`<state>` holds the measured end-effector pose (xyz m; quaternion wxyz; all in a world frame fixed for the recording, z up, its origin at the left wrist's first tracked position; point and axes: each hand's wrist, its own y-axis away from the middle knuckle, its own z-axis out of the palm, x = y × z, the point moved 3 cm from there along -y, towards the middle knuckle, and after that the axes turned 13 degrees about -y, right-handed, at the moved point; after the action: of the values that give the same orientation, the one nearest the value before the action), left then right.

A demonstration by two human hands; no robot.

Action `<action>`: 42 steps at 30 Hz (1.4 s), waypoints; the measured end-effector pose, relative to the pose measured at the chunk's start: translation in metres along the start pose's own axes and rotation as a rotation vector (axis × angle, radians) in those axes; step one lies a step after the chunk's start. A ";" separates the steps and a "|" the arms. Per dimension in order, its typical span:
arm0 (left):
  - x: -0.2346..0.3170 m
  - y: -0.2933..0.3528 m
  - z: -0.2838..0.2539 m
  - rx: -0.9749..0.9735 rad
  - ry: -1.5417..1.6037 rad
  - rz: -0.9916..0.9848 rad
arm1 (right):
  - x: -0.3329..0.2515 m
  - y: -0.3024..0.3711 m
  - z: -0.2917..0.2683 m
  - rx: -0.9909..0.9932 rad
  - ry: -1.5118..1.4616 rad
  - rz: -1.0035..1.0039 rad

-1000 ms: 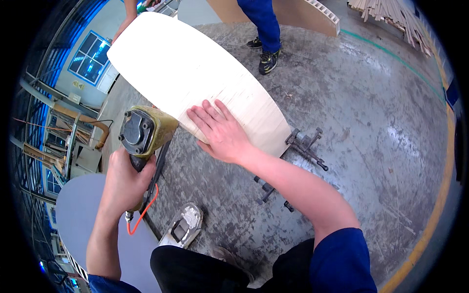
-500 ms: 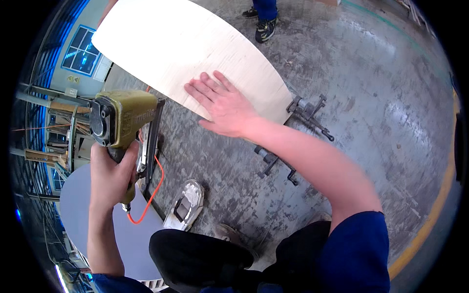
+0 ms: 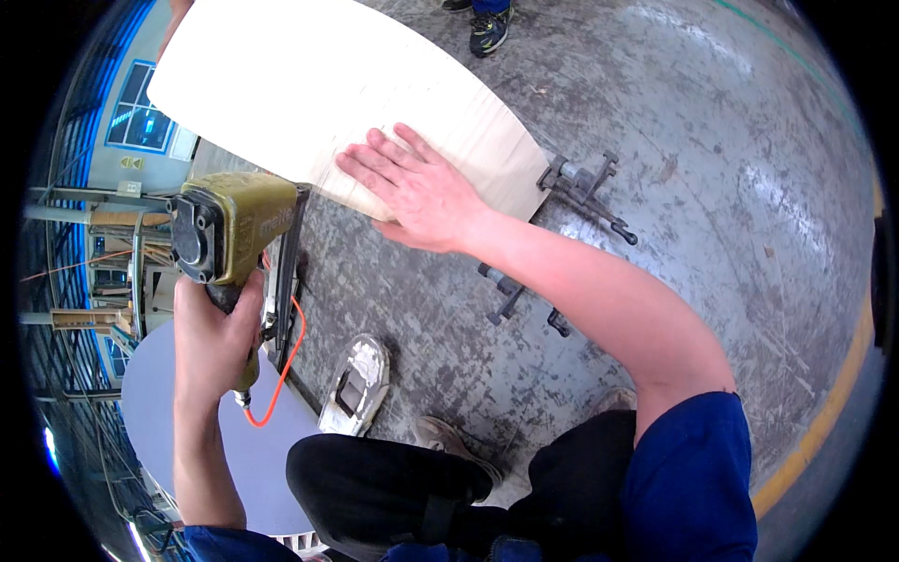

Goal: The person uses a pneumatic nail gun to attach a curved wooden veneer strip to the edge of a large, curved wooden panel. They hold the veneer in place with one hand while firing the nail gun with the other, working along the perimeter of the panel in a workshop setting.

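Note:
My left hand is wrapped round the grip of an olive-green pneumatic stapler, held upright at the left. An orange air hose runs from the base of its handle. Fingers stretched, my right hand lies flat on a pale, curved plywood panel. The stapler stands apart from my right hand, just beside the panel's near left edge. Two dark metal clamps, one at the panel's right end and one below my right forearm, stick out from under the panel.
A grey rounded board lies at lower left. Next to it stands a white-smeared container on the concrete floor. Another person's hand is at the panel's far left edge; a person's shoe shows beyond it. Shelving lines the left.
The panel and my right hand on it appear slightly farther left and higher in the picture. The stapler stays nearly in place in my left hand.

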<state>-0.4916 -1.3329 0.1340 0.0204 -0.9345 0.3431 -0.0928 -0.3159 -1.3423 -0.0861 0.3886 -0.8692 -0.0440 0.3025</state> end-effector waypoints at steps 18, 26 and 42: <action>-0.096 0.012 -0.003 -0.129 0.506 -0.316 | -0.001 0.010 -0.003 -0.134 0.135 0.060; -0.117 0.038 0.029 -0.602 1.371 0.021 | 0.000 0.008 -0.024 -0.127 0.173 0.136; -0.008 0.039 0.140 -0.228 0.542 0.310 | -0.126 0.098 -0.057 0.102 -1.180 0.927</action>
<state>-0.4962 -1.3605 -0.0091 -0.1626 -0.8088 0.4822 -0.2948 -0.4022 -1.4863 -0.0634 0.1730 -0.4730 0.1395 0.8525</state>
